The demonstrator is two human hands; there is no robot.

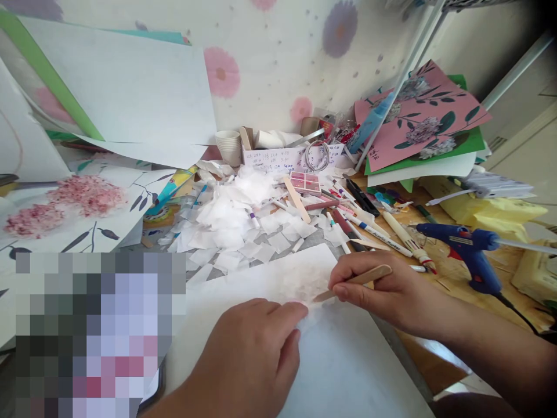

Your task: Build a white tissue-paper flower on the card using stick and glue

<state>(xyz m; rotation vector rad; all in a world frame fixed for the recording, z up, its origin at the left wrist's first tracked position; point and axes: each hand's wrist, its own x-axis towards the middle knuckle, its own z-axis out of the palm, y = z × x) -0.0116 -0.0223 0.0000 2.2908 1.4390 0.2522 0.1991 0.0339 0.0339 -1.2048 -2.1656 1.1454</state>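
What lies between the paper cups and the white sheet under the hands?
A heap of tissue squares fills the stretch from the cups to the sheet, seen in the head view.

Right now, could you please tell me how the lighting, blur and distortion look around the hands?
Head view: bright, even light, with soft shadows under the left hand and right hand; the wooden stick is sharp; a pixelated block masks the lower left; the metal pole slants, likely from wide-angle distortion; the top right corner darkens.
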